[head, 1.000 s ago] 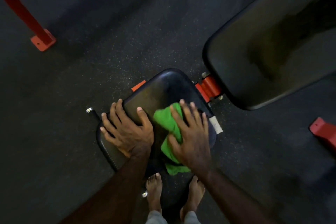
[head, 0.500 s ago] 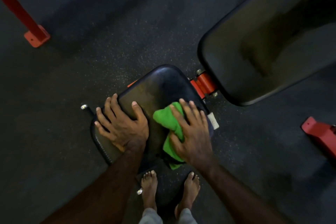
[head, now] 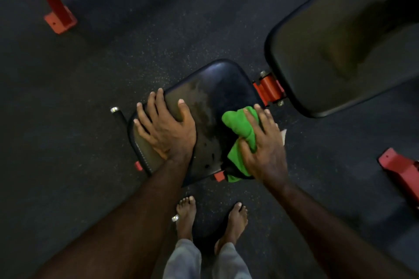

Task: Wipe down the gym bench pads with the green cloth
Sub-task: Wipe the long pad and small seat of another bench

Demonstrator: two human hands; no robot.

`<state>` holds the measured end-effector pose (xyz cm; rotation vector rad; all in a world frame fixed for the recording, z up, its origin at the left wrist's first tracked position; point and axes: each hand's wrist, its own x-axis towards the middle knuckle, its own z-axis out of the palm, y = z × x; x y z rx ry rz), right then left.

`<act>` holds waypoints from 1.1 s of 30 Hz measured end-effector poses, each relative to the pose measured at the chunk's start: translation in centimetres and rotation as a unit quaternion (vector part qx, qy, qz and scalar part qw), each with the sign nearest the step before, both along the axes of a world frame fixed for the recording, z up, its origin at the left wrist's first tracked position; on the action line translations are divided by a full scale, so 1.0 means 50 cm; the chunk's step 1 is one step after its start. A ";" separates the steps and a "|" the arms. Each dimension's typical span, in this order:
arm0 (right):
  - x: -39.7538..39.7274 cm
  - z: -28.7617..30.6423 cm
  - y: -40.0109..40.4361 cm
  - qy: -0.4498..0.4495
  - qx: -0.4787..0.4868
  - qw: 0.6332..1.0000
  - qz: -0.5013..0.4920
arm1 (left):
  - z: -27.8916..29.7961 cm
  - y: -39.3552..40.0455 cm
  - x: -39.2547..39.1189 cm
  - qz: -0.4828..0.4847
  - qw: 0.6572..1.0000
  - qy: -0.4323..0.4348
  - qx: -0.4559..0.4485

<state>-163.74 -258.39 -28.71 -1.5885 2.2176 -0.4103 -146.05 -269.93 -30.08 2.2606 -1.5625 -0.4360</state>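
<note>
On the seat pad [head: 213,88], the right hand [head: 263,149] presses the cloth [head: 238,127] at its right edge, thumb pinching a fold. Left hand [head: 165,129] lies flat, bracing the left side. Seat wiping is under way; next, likely the back pad [head: 340,41] beyond.
</note>
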 end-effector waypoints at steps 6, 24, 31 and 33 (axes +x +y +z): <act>0.072 0.016 -0.076 -0.022 0.008 0.987 -0.157 | 0.010 0.013 0.089 -0.063 0.986 0.142 -0.067; 0.234 0.023 -0.083 0.061 0.037 0.996 0.061 | -0.046 0.043 0.174 -0.019 0.962 0.226 -0.154; 0.156 0.024 -0.096 0.080 0.036 0.995 0.047 | -0.043 0.043 0.172 -0.014 0.960 0.240 -0.144; 0.208 0.023 -0.154 0.040 0.038 0.996 -0.066 | -0.044 0.040 0.170 -0.018 0.961 0.236 -0.140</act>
